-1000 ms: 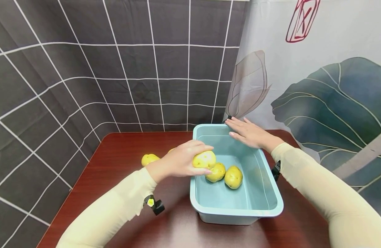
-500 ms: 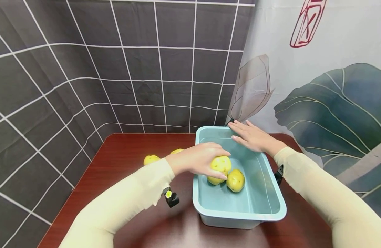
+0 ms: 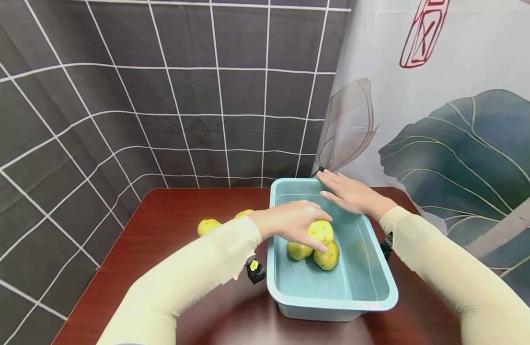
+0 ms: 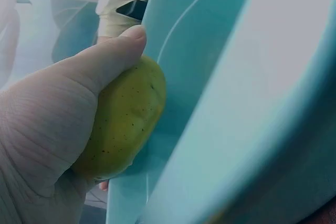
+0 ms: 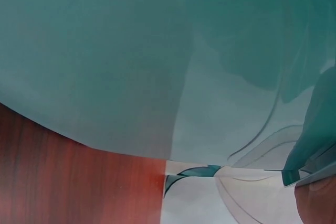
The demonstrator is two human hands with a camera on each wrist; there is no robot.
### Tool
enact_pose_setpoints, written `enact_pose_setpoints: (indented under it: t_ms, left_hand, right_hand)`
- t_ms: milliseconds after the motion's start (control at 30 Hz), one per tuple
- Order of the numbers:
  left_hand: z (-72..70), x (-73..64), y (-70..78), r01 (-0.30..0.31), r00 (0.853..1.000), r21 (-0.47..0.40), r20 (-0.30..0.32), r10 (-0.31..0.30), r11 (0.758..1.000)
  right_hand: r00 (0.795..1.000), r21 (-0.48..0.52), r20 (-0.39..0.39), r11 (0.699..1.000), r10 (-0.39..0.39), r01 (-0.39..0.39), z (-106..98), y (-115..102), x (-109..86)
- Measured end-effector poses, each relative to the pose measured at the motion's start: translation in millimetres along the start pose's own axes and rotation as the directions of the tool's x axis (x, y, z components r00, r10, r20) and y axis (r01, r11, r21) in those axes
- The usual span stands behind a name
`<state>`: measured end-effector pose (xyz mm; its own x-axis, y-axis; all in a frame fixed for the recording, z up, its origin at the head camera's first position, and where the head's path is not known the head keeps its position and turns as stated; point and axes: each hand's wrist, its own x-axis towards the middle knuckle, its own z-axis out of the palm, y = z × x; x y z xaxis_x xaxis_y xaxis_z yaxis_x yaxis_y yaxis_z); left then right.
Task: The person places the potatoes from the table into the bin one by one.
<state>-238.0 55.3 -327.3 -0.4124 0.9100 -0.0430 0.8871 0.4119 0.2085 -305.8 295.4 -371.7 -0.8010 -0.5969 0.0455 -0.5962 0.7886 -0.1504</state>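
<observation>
"Dark gridded curtain (image 3: 183,96) stands behind a red-brown table (image 3: 174,206). Head view findings?"

"Blue tub (image 3: 334,303) at right. Left hand (image 3: 297,223) clamped on the held potato (image 3: 321,231), inside the tub, above a second potato (image 3: 298,251) and third potato (image 3: 327,256); contact between them cannot be told. Right hand (image 3: 347,192) lies at the far right rim, fingers straight, gripping nothing. Fourth potato (image 3: 208,226) and fifth potato (image 3: 244,213) sit on the table, left of the tub."

"Left wrist view?"

"Thumb across the held potato's speckled skin; opposing fingertips largely hidden."

"Right wrist view?"

"Tub wall and table; the hand's pressure cannot be judged."

"Hazards?"

"Released on those rounded tops, the held potato could roll. A low withdrawal could catch the left rim."

"Clearance?"

"Open tub floor, near and right."
</observation>
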Motion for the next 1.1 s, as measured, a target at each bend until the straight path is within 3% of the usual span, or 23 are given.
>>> enact_pose_setpoints:
  t_ms: [167, 567, 1100]
  left_hand:
    - [3.0, 9.9, -1.1, 0.018, 0.998, -0.027, 0.056, -0.017, 0.999]
    - [7.5, 34.1, -8.8, 0.031, 0.995, -0.089, 0.098, -0.022, 0.996]
    - [34.7, 63.2, -16.0, 0.058, 0.989, -0.118, 0.142, -0.041, 0.991]
  right_hand:
    - [1.0, 0.005, 0.002, 1.0, -0.001, 0.001, 0.3, 0.0, -0.6]
    - [1.0, 0.003, 0.014, 1.0, 0.0, 0.0, 0.5, 2.3, -1.9]
    - [1.0, -0.001, 0.017, 1.0, 0.0, 0.0, 1.9, 4.5, -3.0]
